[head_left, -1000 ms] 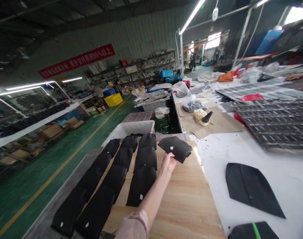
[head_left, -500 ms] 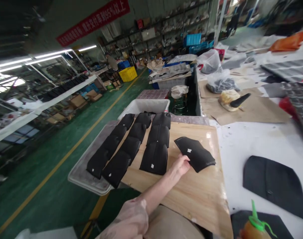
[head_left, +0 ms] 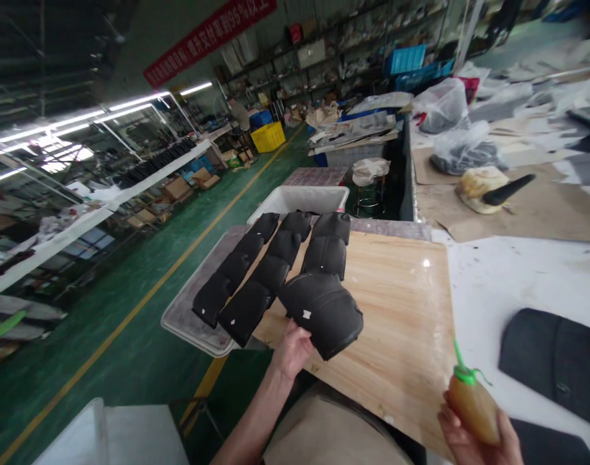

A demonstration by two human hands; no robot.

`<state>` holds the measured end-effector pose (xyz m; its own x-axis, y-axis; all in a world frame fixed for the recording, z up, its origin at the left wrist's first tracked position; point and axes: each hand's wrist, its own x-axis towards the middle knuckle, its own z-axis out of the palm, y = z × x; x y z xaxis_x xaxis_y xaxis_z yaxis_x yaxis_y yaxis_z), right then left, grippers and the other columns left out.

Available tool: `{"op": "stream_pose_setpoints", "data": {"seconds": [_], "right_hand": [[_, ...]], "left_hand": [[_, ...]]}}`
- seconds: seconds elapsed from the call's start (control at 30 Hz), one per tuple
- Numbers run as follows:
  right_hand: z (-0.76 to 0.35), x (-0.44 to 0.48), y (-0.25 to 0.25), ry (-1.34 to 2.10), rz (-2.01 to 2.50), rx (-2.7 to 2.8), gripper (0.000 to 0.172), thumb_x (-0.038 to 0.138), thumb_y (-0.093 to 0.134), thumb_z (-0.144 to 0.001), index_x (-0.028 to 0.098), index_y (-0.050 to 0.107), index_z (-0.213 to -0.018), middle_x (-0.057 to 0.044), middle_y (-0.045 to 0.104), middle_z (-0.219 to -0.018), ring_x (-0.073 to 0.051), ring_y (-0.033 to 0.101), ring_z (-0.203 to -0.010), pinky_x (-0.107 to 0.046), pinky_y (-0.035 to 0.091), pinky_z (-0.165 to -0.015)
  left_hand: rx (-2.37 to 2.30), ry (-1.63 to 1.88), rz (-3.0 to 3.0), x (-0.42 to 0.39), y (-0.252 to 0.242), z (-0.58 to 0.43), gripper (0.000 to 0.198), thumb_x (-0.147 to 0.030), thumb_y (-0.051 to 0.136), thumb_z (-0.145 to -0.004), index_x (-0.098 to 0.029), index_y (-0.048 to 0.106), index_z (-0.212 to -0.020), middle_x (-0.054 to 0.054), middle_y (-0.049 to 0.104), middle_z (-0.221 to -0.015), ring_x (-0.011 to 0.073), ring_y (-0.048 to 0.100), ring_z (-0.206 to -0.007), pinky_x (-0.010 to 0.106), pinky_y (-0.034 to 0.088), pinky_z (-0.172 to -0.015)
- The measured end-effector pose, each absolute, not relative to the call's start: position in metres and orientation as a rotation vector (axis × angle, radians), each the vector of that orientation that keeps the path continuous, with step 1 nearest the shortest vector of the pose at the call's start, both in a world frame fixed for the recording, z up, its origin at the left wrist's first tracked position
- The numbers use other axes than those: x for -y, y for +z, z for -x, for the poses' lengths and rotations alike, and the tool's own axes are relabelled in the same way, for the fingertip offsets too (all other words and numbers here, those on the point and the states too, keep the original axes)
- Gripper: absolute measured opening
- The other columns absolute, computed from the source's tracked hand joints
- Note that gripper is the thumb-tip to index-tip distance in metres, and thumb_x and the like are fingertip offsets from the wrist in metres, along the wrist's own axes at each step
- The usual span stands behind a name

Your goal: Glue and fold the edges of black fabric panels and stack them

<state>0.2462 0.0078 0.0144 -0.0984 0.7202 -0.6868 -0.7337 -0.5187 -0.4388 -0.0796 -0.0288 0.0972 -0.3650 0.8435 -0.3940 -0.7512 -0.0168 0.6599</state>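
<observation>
My left hand [head_left: 294, 349] pinches the near edge of a black flat piece [head_left: 326, 313] with a small white tag. That piece hangs over the front of the right row of similar black pieces [head_left: 270, 274]. The rows overlap along the left of a wooden board [head_left: 396, 303]. On the right, my right hand [head_left: 474, 429] is wrapped round a squeeze bottle [head_left: 474, 403] of amber liquid, its green nozzle pointing up. Beside it on the white table lies a larger black panel [head_left: 556, 361], with another black piece [head_left: 547, 445] partly hidden behind the hand.
A grey tray [head_left: 183, 320] and a white bin [head_left: 297, 195] stand under and behind the board. On the white table [head_left: 483, 278] are brown paper, plastic bags [head_left: 464, 152] and a tub with a black handle [head_left: 483, 190]. A stool [head_left: 370, 184] stands beyond.
My left hand has carried the black piece left, from the board's bare right side to the front of the right row. My right hand with the bottle has come further into view.
</observation>
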Motion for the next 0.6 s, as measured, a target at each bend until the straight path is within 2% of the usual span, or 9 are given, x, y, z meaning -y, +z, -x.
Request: {"op": "stream_pose_setpoints", "data": {"seconds": [0.07, 0.13, 0.23, 0.33, 0.47, 0.53, 0.6], "right_hand": [[-0.236, -0.013, 0.010, 1.802, 1.032, -0.023, 0.048, 0.052, 0.080, -0.068, 0.026, 0.068, -0.106, -0.003, 0.069, -0.091, -0.015, 0.061, -0.065, -0.026, 0.054, -0.053], [-0.228, -0.021, 0.003, 1.802, 1.024, 0.023, 0.053, 0.057, 0.082, -0.065, 0.026, 0.068, -0.107, -0.005, 0.071, -0.093, -0.019, 0.066, -0.072, -0.028, 0.055, -0.056], [-0.220, -0.033, -0.012, 1.902, 1.044, 0.116, 0.070, 0.068, 0.083, -0.055, 0.022, 0.068, -0.106, -0.010, 0.072, -0.097, -0.025, 0.069, -0.079, -0.028, 0.055, -0.052], [-0.213, -0.043, -0.030, 1.935, 1.089, 0.156, 0.077, 0.073, 0.083, -0.049, 0.017, 0.069, -0.101, -0.013, 0.072, -0.095, -0.020, 0.066, -0.067, -0.025, 0.053, -0.047], [-0.201, -0.057, -0.045, 1.860, 1.124, 0.233, 0.069, 0.067, 0.083, -0.056, 0.018, 0.068, -0.102, -0.009, 0.072, -0.095, -0.012, 0.057, -0.055, -0.018, 0.040, -0.036], [-0.195, -0.064, -0.046, 1.809, 1.140, 0.362, 0.061, 0.060, 0.083, -0.061, 0.020, 0.067, -0.105, -0.007, 0.071, -0.100, -0.014, 0.062, -0.064, -0.019, 0.046, -0.044], [-0.189, -0.071, -0.044, 1.725, 1.155, 0.601, 0.058, 0.054, 0.082, -0.064, 0.022, 0.065, -0.110, -0.006, 0.069, -0.107, -0.020, 0.066, -0.082, -0.026, 0.055, -0.060]], "left_hand": [[-1.051, 1.723, -0.094, 0.044, 0.102, 0.090, 0.049, 0.000, 0.063, -0.065, -0.021, 0.069, -0.109, 0.002, 0.074, -0.109, 0.0193, 0.067, -0.107, 0.037, 0.047, -0.105], [-1.082, 1.748, -0.067, 0.056, 0.106, 0.101, 0.048, 0.002, 0.063, -0.066, -0.021, 0.070, -0.107, 0.002, 0.074, -0.110, 0.0192, 0.068, -0.105, 0.038, 0.048, -0.105], [-1.102, 1.803, -0.032, 0.073, 0.113, 0.117, 0.050, 0.003, 0.061, -0.069, -0.024, 0.070, -0.110, 0.001, 0.073, -0.114, 0.0189, 0.068, -0.105, 0.038, 0.050, -0.104], [-1.127, 1.889, 0.026, 0.088, 0.123, 0.129, 0.058, 0.005, 0.056, -0.071, -0.028, 0.068, -0.117, -0.001, 0.072, -0.117, 0.0169, 0.068, -0.106, 0.034, 0.052, -0.101], [-1.181, 1.970, 0.104, 0.108, 0.138, 0.137, 0.065, 0.007, 0.050, -0.075, -0.029, 0.062, -0.127, 0.001, 0.072, -0.117, 0.0178, 0.070, -0.101, 0.033, 0.057, -0.095], [-1.209, 2.004, 0.138, 0.116, 0.145, 0.141, 0.064, 0.007, 0.048, -0.077, -0.027, 0.062, -0.129, 0.004, 0.074, -0.111, 0.0183, 0.072, -0.095, 0.033, 0.059, -0.090], [-1.207, 2.043, 0.169, 0.120, 0.152, 0.144, 0.063, 0.008, 0.046, -0.077, -0.025, 0.062, -0.129, 0.005, 0.075, -0.107, 0.0182, 0.073, -0.092, 0.032, 0.060, -0.088]]}}
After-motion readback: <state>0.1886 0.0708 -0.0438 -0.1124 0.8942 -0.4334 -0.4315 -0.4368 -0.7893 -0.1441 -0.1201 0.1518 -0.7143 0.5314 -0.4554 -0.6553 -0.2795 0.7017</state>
